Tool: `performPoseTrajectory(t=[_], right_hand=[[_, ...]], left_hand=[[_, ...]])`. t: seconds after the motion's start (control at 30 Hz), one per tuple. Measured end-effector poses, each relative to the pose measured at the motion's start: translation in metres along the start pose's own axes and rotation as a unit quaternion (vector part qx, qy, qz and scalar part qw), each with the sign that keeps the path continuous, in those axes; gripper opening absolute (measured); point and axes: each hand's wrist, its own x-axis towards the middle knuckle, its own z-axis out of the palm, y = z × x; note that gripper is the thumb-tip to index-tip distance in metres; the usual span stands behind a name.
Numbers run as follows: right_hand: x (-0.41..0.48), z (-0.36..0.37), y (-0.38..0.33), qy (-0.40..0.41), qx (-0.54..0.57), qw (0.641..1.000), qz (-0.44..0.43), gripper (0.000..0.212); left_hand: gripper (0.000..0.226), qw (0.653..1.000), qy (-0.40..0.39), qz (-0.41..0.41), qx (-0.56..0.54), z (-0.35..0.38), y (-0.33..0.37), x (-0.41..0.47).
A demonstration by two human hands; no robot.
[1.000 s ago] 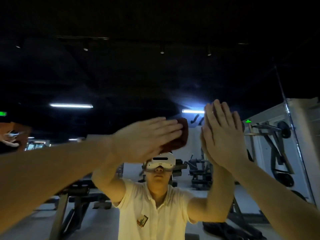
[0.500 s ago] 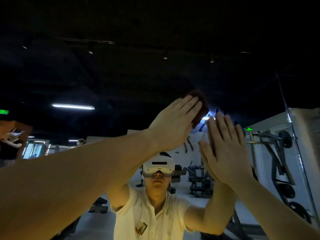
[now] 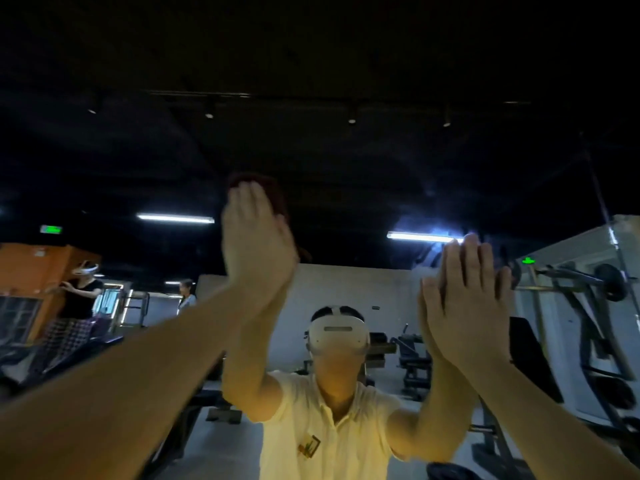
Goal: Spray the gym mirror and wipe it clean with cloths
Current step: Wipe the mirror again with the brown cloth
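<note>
1. We judge the step to be wiping: it calls for even pressure, overlapping strokes and a flat cloth, so no streaks are left.
2. Our left hand (image 3: 258, 237) is flat, fingers straight and together, pressing the cloth (image 3: 275, 197) on the mirror (image 3: 353, 188).
3. Our right hand (image 3: 464, 296) lies flat on the glass, fingers straight and slightly apart; we cannot tell if a cloth sits under it.
4. The cloth is high on the mirror, well apart from its right edge, mostly hidden by our palm.

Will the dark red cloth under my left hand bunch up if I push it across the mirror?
Likely: the cloth looks soft, edges rounded beyond the left hand. Probably light; flat fingers alone pin it up.
</note>
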Motion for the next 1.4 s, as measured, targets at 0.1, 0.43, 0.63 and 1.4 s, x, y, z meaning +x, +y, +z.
performPoseTrajectory(t=[0.1,0.43,0.63,1.4], right_hand=[[-0.003,0.001,0.005,0.006,0.008,1.0,-0.007,0.072],[-0.027,-0.013,-0.002,-0.026,0.01,1.0,0.005,0.071],[-0.03,-0.016,0.001,-0.045,0.003,0.999,-0.007,0.073],[-0.123,-0.04,0.031,-0.103,0.027,0.992,-0.073,0.072]], left_hand=[[0.064,0.998,-0.011,0.064,0.003,0.015,0.06,-0.039],[0.065,0.963,-0.078,0.247,0.075,-0.011,-0.005,-0.055],[0.065,0.997,-0.065,-0.016,0.026,-0.011,-0.064,-0.068],[0.07,0.945,-0.167,0.248,0.131,-0.009,-0.026,-0.137]])
